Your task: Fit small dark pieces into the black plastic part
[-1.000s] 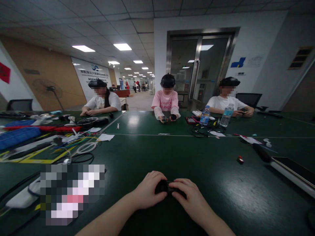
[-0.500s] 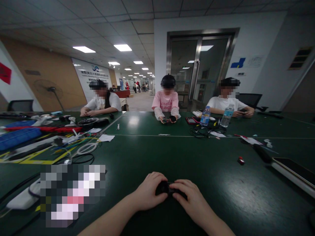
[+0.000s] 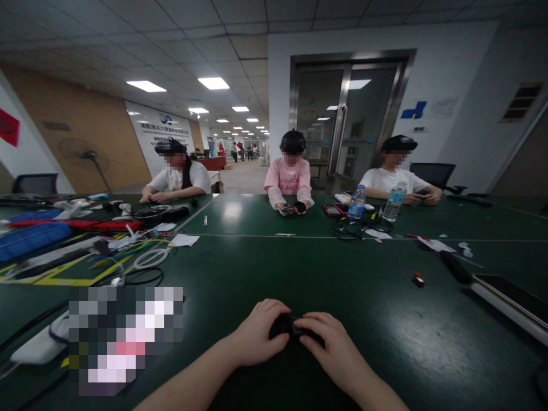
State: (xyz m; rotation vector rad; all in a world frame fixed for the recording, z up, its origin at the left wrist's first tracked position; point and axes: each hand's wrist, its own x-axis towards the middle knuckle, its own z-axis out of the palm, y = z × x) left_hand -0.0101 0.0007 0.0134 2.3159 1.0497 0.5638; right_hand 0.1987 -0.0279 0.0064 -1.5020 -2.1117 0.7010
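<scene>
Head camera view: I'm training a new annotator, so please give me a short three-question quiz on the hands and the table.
1. True or false: the left hand and the right hand both grip the small black object.
2. Where does the small red object lie? A: in the left hand. B: on the dark green table, to the right of the hands. C: on the floor.
3. Fill in: ___ clear plastic water bottles stand at the far side of the table.

Key: 1 true; 2 B; 3 two.
</scene>
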